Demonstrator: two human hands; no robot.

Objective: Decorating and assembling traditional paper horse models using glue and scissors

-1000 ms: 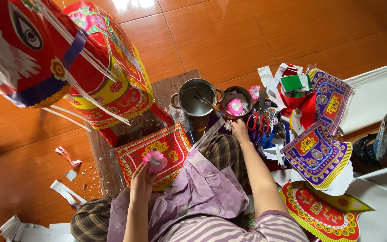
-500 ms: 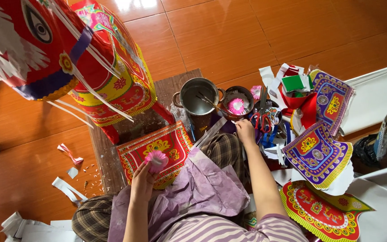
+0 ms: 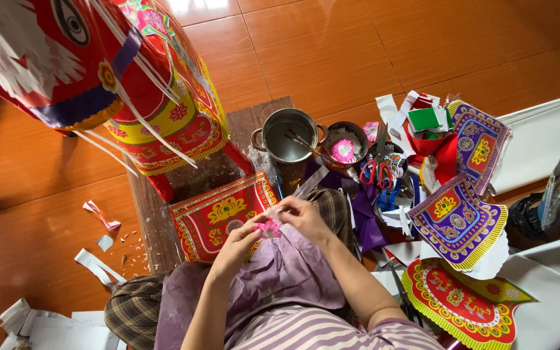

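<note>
Orange tiled floor [image 3: 332, 52], seated work. Left hand [image 3: 238, 241] and right hand [image 3: 303, 217] both pinch small pink paper flower [image 3: 269, 228] over lap, steadying it; beyond it, steel pot [image 3: 288, 135] within reach.

Person seen from above. Top: short-sleeved, striped in pale purple and white; stripes narrow and even, running across the chest and around the sleeve edge near the right upper arm. Both forearms bare below the sleeves. Left hand [image 3: 238, 241] and right hand [image 3: 306, 217]: no rings, watch or gloves visible. Trousers: checked in dark brown and tan, showing at the knee below and left of the left hand, and again just beyond the right hand. Face not in view.
</note>
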